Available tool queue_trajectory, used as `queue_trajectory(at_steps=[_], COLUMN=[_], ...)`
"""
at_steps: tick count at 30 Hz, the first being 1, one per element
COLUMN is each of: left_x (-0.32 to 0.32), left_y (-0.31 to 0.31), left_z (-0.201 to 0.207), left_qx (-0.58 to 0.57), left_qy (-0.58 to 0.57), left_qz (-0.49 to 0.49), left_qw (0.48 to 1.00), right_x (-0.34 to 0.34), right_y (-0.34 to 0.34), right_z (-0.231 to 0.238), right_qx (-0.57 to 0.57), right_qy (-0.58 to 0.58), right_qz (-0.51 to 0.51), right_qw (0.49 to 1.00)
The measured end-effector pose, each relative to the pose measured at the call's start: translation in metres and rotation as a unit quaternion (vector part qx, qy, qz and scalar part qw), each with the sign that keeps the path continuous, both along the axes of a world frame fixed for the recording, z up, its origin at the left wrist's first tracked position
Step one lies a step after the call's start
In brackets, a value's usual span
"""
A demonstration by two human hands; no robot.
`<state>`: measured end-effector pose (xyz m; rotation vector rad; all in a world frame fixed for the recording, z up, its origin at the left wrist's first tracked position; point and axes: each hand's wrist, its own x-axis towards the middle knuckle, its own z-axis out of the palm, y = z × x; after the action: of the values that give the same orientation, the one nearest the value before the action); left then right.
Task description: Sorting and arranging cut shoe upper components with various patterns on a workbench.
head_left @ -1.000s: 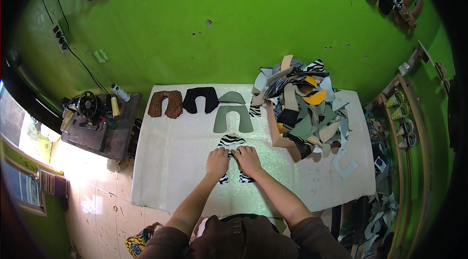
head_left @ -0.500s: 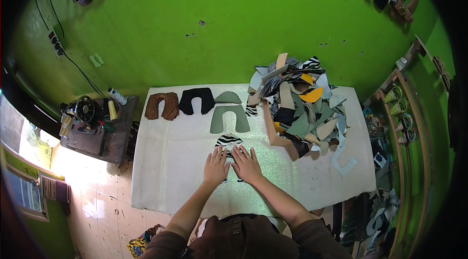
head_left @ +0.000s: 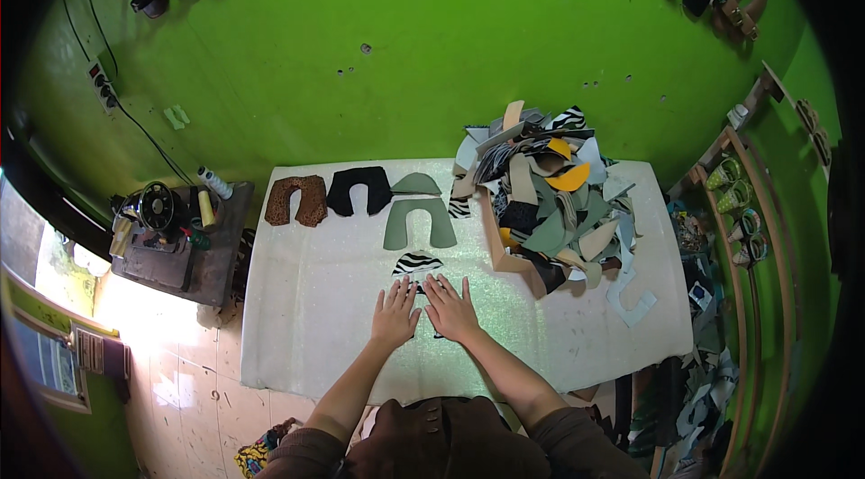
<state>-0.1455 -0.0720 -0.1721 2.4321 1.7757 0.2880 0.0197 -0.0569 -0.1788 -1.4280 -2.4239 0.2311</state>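
Observation:
My left hand (head_left: pixel 393 315) and my right hand (head_left: pixel 452 310) lie flat side by side, fingers stretched out, on a zebra-striped cut piece (head_left: pixel 420 290). Most of that piece is hidden under them, so its full outline does not show. Just beyond my fingertips lies a zebra-striped half-moon piece (head_left: pixel 417 262). Farther off sit a grey-green U-shaped piece (head_left: pixel 396 225) and a grey-green half-moon piece (head_left: pixel 416 184). A black U-shaped piece (head_left: pixel 344 193) and a brown leopard-patterned U-shaped piece (head_left: pixel 310 209) are to their left.
An open box (head_left: pixel 496 240) heaped with material scraps (head_left: pixel 568 200) stands at the right of the pale table (head_left: pixel 297 317). A white curved offcut (head_left: pixel 632 306) lies beside it. Left is a sewing machine (head_left: pixel 155 209); at right, a rack holds green sandals (head_left: pixel 734 195).
The view has shifted slightly. Both hands remain flat on the zebra-striped piece, with the fingertips a little nearer to me and more of the half-moon showing.

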Motion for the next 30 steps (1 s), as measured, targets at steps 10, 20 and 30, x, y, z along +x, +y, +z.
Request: queue_trajectory(at_steps=[10,20,30], left_x=[0.037,0.130,0.166], left_y=[0.021,0.070,0.089], left_z=[0.076,0.103,0.109], left_qx=[0.031,0.118,0.092], left_qy=[-0.105,-0.193,-0.187], left_qz=[-0.061,-0.191,-0.208], left_qw=[0.992,0.955,0.956], right_x=[0.054,0.145,0.144], right_y=[0.015,0.049,0.069], right_z=[0.094,0.103,0.098], right_qx=[0.215,0.148,0.010], right_qy=[0.294,0.146,0.140], right_qz=[-0.094,-0.418,-0.493], right_qw=[0.926,0.884,0.859])
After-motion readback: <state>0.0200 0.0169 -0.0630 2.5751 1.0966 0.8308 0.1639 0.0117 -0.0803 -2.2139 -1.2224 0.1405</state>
